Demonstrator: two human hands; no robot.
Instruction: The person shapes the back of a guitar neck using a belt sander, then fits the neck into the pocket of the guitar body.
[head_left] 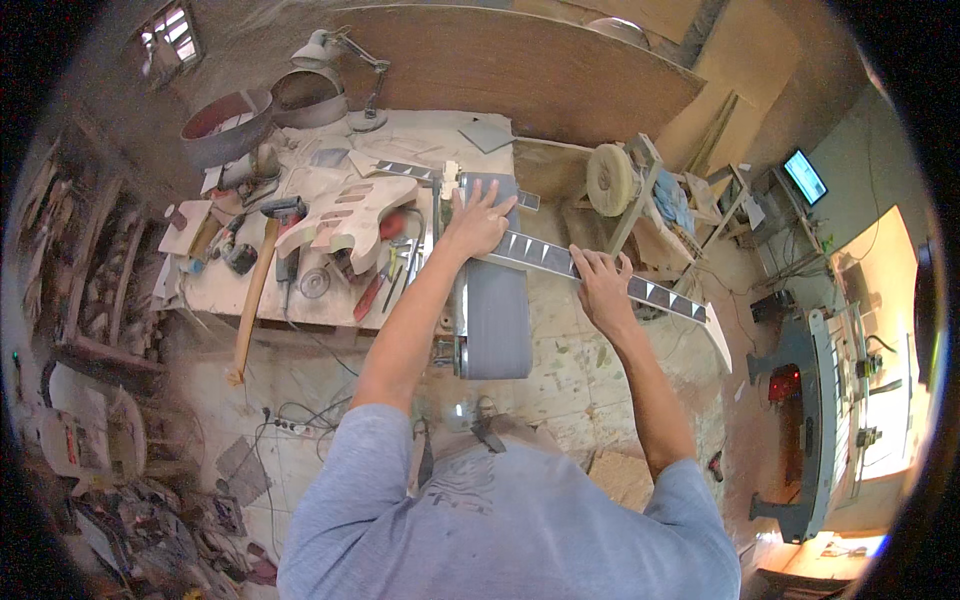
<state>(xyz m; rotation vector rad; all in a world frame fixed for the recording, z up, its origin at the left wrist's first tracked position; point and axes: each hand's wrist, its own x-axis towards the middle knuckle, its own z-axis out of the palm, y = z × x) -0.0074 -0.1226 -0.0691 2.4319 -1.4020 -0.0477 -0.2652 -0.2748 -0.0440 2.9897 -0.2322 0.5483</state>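
Note:
My left hand (478, 222) lies with fingers spread over the grey belt of a sanding machine (495, 335), touching the near end of a guitar neck (535, 252). The neck lies diagonally across the belt; it has a dark fretboard with white triangular inlays and a pale headstock (718, 340) at the right. My right hand (603, 290) has its fingers curled over the middle of this neck. Behind the machine, another inlaid neck (400, 170) lies on the bench. An unfinished pale guitar body (330, 225) sits left of the sander.
The cluttered bench (250, 295) carries drills (240, 257), hand tools and a desk lamp (365, 119). Right are a wooden frame with a round wheel (610, 180), a lit screen (805, 176) and a large machine (810, 430). Cables (300, 425) lie on the floor; wooden racks (100, 260) stand left.

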